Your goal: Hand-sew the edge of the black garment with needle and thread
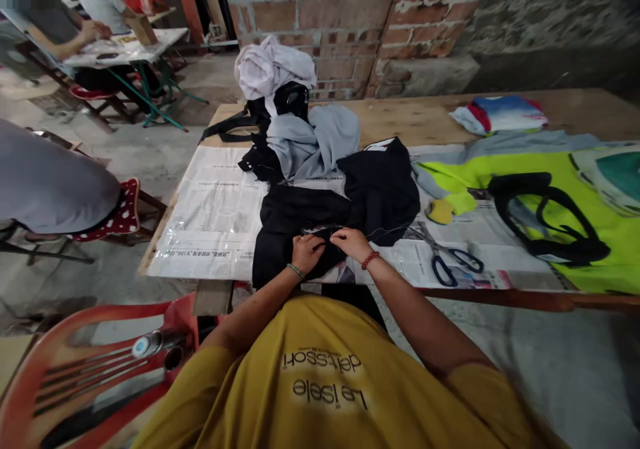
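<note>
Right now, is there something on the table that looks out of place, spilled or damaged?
Nothing looks spilled or clearly damaged. The untidiest spot is the far left of the table, where a pale cloth and a grey cloth lie crumpled, unlike the folded bundle farther right. The black cloth under the left hand is also rumpled.

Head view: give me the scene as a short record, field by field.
Left hand: curled over black cloth
Right hand: pinching at the same cloth; anything held is too small to tell
Right of hands: scissors on newspaper
Further right: black looped item on yellow-green garment
Beyond hands: grey cloth
</note>
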### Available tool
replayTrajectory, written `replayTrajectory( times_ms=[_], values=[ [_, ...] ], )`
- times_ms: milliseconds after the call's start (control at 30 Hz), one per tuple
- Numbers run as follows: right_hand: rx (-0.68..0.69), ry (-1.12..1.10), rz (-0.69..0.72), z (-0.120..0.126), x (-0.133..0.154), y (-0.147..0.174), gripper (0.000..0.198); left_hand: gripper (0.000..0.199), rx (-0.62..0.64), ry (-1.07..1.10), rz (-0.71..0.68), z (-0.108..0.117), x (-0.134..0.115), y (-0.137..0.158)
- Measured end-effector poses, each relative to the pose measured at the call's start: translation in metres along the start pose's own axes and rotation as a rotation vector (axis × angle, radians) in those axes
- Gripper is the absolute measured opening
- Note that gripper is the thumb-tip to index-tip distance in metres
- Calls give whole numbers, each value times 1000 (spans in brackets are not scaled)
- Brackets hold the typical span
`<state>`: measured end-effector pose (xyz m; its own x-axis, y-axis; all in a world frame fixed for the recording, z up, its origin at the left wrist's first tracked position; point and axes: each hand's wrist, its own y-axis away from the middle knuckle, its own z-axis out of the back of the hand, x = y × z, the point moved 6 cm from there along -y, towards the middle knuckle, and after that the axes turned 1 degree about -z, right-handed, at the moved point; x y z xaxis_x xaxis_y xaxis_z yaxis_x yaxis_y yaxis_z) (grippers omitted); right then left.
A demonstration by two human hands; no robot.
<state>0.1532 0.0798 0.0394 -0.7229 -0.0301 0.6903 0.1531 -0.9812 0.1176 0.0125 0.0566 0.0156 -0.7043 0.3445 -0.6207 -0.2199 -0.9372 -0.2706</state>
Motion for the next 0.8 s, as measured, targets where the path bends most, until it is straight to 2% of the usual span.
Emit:
replayTrajectory(
  times_ms=[133, 333, 533, 667, 800],
  values=[
    [4, -40, 1, -1, 3, 0, 10, 12, 10, -13, -1, 0, -1, 0],
    [150, -190, -102, -12, 0, 1, 17, 12, 19, 3, -4, -2, 1, 0],
    [42, -245, -90, -6, 3, 1, 16, 17, 72, -34, -32, -5, 0, -1],
    [23, -354, -73, -8, 5, -2, 12, 21, 82, -11, -35, -6, 2, -1],
    [42, -621, -198, -19, -4, -7, 5, 19, 136, -2, -42, -9, 4, -1]
  ],
)
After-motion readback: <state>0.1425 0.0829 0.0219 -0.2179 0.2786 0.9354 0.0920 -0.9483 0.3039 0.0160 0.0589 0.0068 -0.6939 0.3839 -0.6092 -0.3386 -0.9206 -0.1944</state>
